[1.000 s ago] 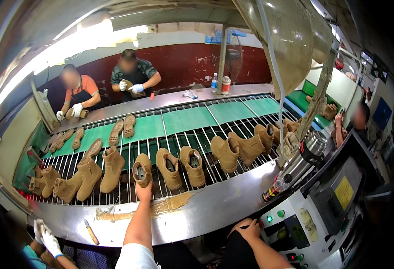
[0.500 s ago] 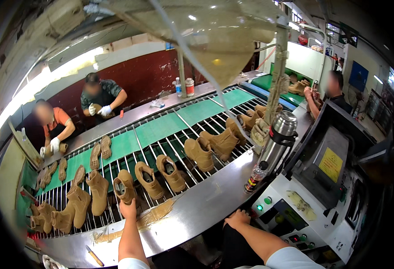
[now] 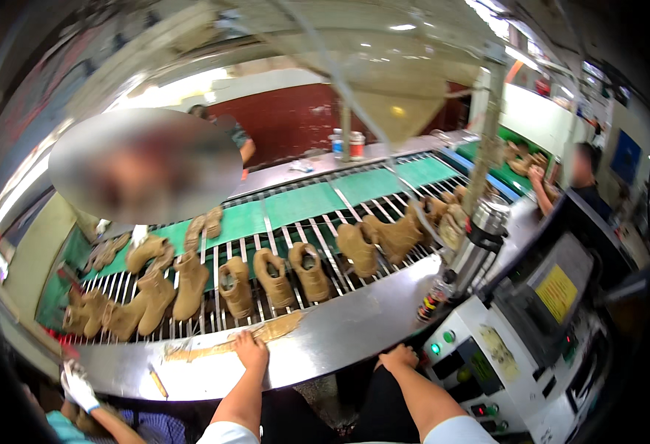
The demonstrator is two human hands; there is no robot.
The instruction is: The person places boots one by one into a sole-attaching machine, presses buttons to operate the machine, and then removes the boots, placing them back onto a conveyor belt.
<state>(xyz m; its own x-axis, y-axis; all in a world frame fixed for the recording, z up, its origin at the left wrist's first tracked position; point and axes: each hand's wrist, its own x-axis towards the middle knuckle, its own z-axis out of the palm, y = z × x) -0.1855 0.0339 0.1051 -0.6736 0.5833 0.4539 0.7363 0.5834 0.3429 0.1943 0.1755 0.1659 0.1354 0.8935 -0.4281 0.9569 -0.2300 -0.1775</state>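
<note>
Under the left hand (image 3: 251, 350) I make out a metal ledge (image 3: 347, 322), smooth and glossy, with brown tape (image 3: 279, 326) on it, wrinkled and faintly shiny. Ahead of that hand, the boots (image 3: 311, 271) look matt and suede-like, over bare metal rods (image 3: 216, 285); farther out, I read the green sheet (image 3: 302, 209) as smooth, dull-sheened. Beyond and right of the right hand (image 3: 399, 358), the flask (image 3: 484, 222) is polished metal, the bottle (image 3: 433, 297) glossy plastic. Below it, the trousers (image 3: 384, 414) are matt cloth.
</note>
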